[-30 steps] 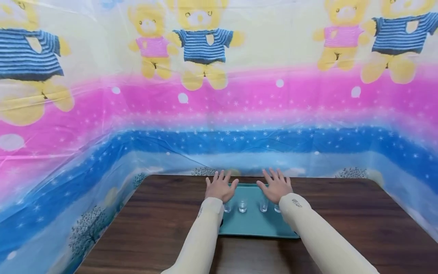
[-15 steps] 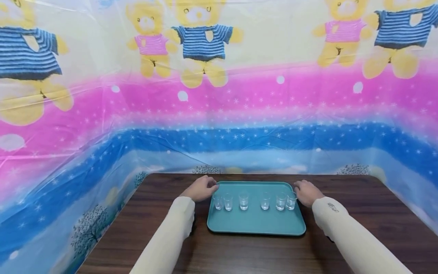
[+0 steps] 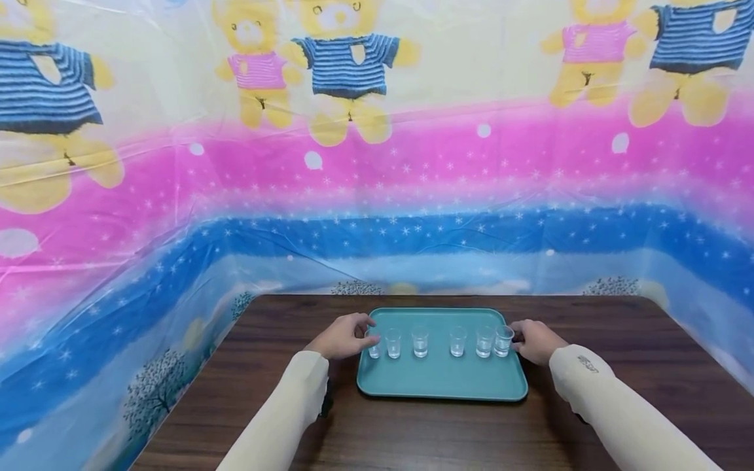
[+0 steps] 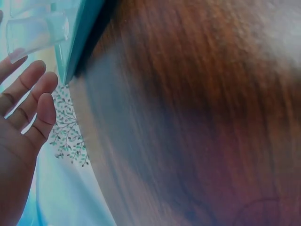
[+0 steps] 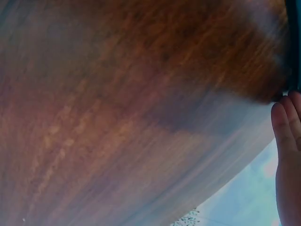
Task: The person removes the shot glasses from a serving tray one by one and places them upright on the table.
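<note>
Left hand, its fingers parted and relaxed, with the fingertips at the leftmost clear, tapered cup; whether they touch it cannot be told. Right hand, fingers bent and close beside the rightmost clear, tapered cup — whether it grips the rim cannot be told. Between these two, four similar transparent cups stand upright, all six forming one row across the teal, rectangular, round-cornered tray. The tray lies on a dark brown, wood-grained table. Cream long sleeves cover both forearms. Beyond the table hangs a pink, blue and pale-yellow sheet — printed with teddy bears, snowflakes and trees.
</note>
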{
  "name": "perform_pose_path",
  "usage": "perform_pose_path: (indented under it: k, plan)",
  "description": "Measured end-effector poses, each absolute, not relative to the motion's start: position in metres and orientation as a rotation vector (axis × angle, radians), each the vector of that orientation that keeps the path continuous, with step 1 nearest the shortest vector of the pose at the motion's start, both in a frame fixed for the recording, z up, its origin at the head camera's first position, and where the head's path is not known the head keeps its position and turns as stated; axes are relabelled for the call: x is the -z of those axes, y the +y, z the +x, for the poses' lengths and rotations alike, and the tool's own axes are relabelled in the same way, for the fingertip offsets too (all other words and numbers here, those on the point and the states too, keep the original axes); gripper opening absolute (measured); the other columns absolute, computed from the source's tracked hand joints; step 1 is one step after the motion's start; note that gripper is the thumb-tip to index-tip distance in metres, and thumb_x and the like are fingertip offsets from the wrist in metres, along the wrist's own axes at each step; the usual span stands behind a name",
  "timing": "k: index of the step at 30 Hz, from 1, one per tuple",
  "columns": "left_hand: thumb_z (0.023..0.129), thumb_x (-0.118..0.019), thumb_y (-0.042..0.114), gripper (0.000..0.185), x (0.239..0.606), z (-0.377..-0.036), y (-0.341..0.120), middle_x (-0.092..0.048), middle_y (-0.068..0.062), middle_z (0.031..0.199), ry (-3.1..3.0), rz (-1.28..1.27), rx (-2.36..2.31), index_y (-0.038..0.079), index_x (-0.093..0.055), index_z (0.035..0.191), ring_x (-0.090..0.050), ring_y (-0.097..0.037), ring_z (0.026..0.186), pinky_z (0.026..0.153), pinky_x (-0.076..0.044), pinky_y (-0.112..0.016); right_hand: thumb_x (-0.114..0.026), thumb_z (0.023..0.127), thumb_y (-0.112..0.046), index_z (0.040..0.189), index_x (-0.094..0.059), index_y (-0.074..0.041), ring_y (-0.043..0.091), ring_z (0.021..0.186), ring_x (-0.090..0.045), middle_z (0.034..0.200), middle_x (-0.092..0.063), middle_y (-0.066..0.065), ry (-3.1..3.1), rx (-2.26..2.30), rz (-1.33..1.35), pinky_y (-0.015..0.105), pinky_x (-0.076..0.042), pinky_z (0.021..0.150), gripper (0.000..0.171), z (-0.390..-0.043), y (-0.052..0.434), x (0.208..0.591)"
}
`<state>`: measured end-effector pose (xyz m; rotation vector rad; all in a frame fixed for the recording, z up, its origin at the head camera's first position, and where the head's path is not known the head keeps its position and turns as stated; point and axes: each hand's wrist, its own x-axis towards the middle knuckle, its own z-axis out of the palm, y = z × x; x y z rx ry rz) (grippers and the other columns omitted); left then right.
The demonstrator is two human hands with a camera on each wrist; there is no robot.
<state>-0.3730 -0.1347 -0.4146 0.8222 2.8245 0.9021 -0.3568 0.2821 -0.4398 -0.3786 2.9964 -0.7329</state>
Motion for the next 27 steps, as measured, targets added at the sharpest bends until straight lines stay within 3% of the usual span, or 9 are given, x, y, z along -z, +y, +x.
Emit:
perform_pose_path:
  k: [15,22,27]
  plan:
    - [0.092,-0.063,0.021,0.028,0.416,-0.38,-0.133,-0.059,0.001,0.093,2.939,0.886,-0.961,0.004,-0.062,0.115,-0.054,-0.011,0.079,0.069,-0.047,-0.032,-0.064,0.089,-0.004,0.123,-0.056,0.01,0.036,0.102,-0.057,0.113,-0.06,0.022,2.969,0.78,-0.352,0.047,-0.049,0.078,0.038,-0.354,0.291,0.442]
    - [0.09,-0.066,0.016,0.025,0.416,-0.399,-0.13,-0.063,-0.009,0.099,3.205,0.681,-0.957,0.003,-0.064,0.111,-0.059,-0.016,0.082,0.068,-0.049,-0.034,-0.064,0.089,-0.006,0.126,-0.055,0.008,0.041,0.11,-0.052,0.12,-0.056,0.024,2.962,0.799,-0.338,0.051,-0.046,0.083,0.04,-0.354,0.296,0.444]
    - [0.09,-0.066,0.017,0.025,0.417,-0.412,-0.135,-0.064,-0.012,0.096,3.267,0.512,-0.926,0.0,-0.064,0.109,-0.063,-0.022,0.08,0.067,-0.052,-0.037,-0.064,0.089,-0.006,0.125,-0.057,0.006,0.036,0.107,-0.055,0.118,-0.058,0.019,2.963,0.821,-0.333,0.049,-0.047,0.083,0.038,-0.356,0.294,0.444]
